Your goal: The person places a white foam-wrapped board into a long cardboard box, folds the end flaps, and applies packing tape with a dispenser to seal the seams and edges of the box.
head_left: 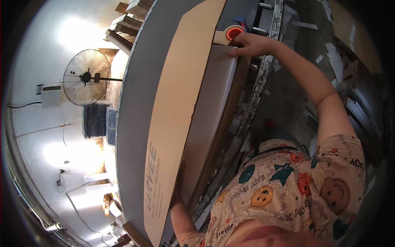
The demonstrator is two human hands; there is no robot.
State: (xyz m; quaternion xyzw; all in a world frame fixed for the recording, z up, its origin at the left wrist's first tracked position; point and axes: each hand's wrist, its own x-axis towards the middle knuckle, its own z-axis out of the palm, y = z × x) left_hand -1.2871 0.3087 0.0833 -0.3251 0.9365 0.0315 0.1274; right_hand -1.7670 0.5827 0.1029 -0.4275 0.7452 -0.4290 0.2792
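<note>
A long brown cardboard carton lies along the work table with its wide printed flap (177,115) raised on the far side. Inside it is a long white block (212,90), whose material I cannot make out. My right hand (249,45) grips the far-right end, thumb pressed on the white block's edge and fingers bent over the end. Just past those fingers is a tape roll with an orange core (234,27). My left hand (179,191) reaches in at the other end, beside the white block. The flap and shadow hide most of its fingers.
The carton lies on a grey table surface (140,82) with a worn near rail (257,99). Flat cardboard (125,24) is stacked beyond the table. A large fan (86,77) stands near the wall. Scraps of paper (304,25) litter the floor at right.
</note>
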